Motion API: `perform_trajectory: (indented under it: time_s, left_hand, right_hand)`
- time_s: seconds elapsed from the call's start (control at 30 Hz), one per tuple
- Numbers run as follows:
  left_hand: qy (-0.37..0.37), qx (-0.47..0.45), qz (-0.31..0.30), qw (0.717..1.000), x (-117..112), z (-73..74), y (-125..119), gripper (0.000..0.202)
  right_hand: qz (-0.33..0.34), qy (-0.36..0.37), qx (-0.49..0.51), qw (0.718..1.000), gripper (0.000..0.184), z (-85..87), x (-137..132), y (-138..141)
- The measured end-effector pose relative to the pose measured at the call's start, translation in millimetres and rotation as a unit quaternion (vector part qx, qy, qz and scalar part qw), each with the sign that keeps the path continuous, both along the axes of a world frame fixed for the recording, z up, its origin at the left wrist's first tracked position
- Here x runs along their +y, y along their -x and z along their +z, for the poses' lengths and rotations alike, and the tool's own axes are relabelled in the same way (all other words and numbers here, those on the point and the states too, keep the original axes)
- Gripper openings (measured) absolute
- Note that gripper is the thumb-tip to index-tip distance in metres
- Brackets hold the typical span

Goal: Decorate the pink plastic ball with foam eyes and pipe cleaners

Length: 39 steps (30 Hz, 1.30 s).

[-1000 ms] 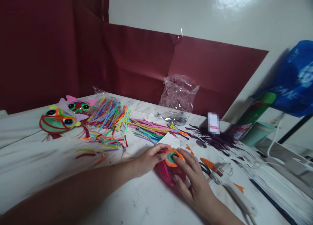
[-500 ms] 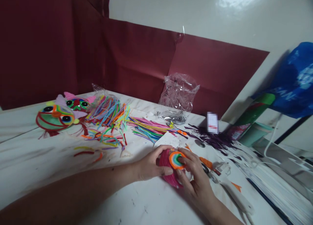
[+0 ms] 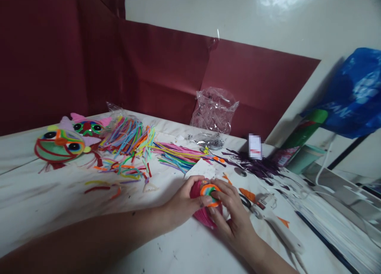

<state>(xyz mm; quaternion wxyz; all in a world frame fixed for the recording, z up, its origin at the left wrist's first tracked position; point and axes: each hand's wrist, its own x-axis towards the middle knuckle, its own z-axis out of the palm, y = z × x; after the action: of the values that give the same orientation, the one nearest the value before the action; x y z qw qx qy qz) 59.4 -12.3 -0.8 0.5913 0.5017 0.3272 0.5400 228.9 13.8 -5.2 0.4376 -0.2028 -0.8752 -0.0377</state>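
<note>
A pink ball (image 3: 203, 217), wound with rows of fuzzy pipe cleaner, sits between my hands low in the middle of the view. My left hand (image 3: 182, 202) wraps its left side, thumb across the front. Against the ball's face is a round coil of pipe cleaner (image 3: 209, 188) with an orange rim and blue and green rings inside. My right hand (image 3: 233, 212) pinches this coil, fingers at its centre and right edge. A pale patch of the ball shows beside the right fingers. The ball's underside is hidden.
Loose coloured pipe cleaners (image 3: 175, 153) lie behind the hands. Two finished animal faces (image 3: 59, 151) stand at left. To the right are a white glue gun (image 3: 281, 230), scissors (image 3: 245, 201), an orange piece (image 3: 247, 194) and dark purple strips (image 3: 258, 164). A clear plastic bag (image 3: 212, 113) leans behind.
My left thumb has shifted up onto the coil's lower left edge. The coil looks slightly turned and more covered by fingers. The whole view has slid a little to the left.
</note>
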Motion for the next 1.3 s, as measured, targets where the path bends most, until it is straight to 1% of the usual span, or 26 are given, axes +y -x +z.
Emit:
perform_trajectory:
  time_s: [0.13, 0.27, 0.33, 0.47, 0.53, 0.6, 0.67, 0.73, 0.8, 0.83, 0.87, 0.93, 0.97, 1.0, 1.03, 1.07, 1.13, 1.2, 1.3]
  left_hand:
    - [-0.001, -0.006, 0.011, 1.000, -0.8, 5.0, -1.2, 0.056]
    - [0.001, -0.010, 0.014, 1.000, 1.1, 5.0, -2.8, 0.053]
    - [0.000, -0.013, 0.021, 1.000, 2.3, 3.3, -2.8, 0.050]
    - [-0.009, -0.018, 0.020, 1.000, 4.6, -1.2, -0.4, 0.050]
    - [-0.007, -0.018, 0.011, 1.000, 5.8, -3.0, 1.9, 0.049]
    - [-0.008, -0.010, 0.014, 1.000, 7.4, -5.0, 4.6, 0.047]
    - [-0.013, 0.003, 0.018, 1.000, 9.7, -7.6, 7.4, 0.045]
    - [-0.017, 0.017, 0.023, 0.999, 12.8, -10.6, 9.9, 0.044]
    - [-0.012, 0.024, 0.032, 0.999, 16.6, -13.2, 11.4, 0.046]
    - [-0.008, 0.026, 0.037, 0.999, 18.6, -14.2, 11.7, 0.049]
    - [-0.004, 0.025, 0.044, 0.999, 20.6, -15.0, 11.6, 0.051]
    - [0.001, 0.020, 0.064, 0.998, 23.9, -16.0, 10.6, 0.053]
    - [0.001, 0.016, 0.076, 0.997, 25.1, -16.3, 10.0, 0.054]
    - [0.003, 0.013, 0.087, 0.996, 25.8, -16.3, 9.5, 0.054]
    - [0.006, 0.010, 0.098, 0.995, 26.1, -16.1, 9.1, 0.055]
    - [0.012, 0.007, 0.107, 0.994, 25.9, -15.4, 8.9, 0.055]
    - [0.027, 0.007, 0.114, 0.993, 24.0, -12.8, 8.8, 0.056]
    - [0.035, 0.011, 0.116, 0.993, 20.8, -8.7, 8.5, 0.056]
    - [0.024, 0.036, 0.112, 0.993, 16.3, -3.0, 7.5, 0.056]
  right_hand:
    - [0.008, 0.023, -0.007, 1.000, 0.023, 0.8, -0.4, 1.1]
    - [0.025, 0.042, 0.001, 0.999, 0.025, 0.2, 0.1, 1.4]
    - [0.040, 0.058, 0.015, 0.997, 0.035, -0.4, 0.4, 0.5]
    - [0.056, 0.139, 0.042, 0.988, 0.070, -1.2, -0.6, -4.1]
    - [0.057, 0.190, 0.045, 0.979, 0.076, -1.3, -1.2, -6.8]
    - [0.059, 0.234, 0.059, 0.969, 0.075, -0.1, -0.7, -8.6]
    - [0.061, 0.267, 0.085, 0.958, 0.071, 4.6, 1.5, -9.6]
    - [0.053, 0.287, 0.130, 0.947, 0.062, 14.6, 5.9, -11.9]
    - [0.019, 0.312, 0.169, 0.935, 0.052, 29.2, 11.8, -17.9]
    - [-0.005, 0.334, 0.169, 0.927, 0.050, 37.0, 14.7, -22.6]
    - [-0.030, 0.372, 0.133, 0.918, 0.055, 44.0, 17.4, -27.9]
    - [-0.052, 0.458, 0.016, 0.887, 0.074, 53.4, 20.7, -38.0]
    - [-0.049, 0.492, -0.037, 0.868, 0.084, 55.2, 21.1, -41.4]
    - [-0.038, 0.514, -0.071, 0.854, 0.090, 55.2, 20.6, -42.9]
    - [-0.023, 0.522, -0.083, 0.849, 0.091, 53.6, 19.5, -42.5]
    - [-0.006, 0.519, -0.078, 0.851, 0.088, 51.0, 17.9, -40.4]
    - [0.018, 0.496, -0.045, 0.867, 0.080, 44.7, 14.2, -33.4]
    - [0.012, 0.479, -0.019, 0.878, 0.077, 39.4, 11.2, -26.5]
    - [-0.013, 0.471, -0.007, 0.882, 0.088, 34.0, 10.7, -21.3]
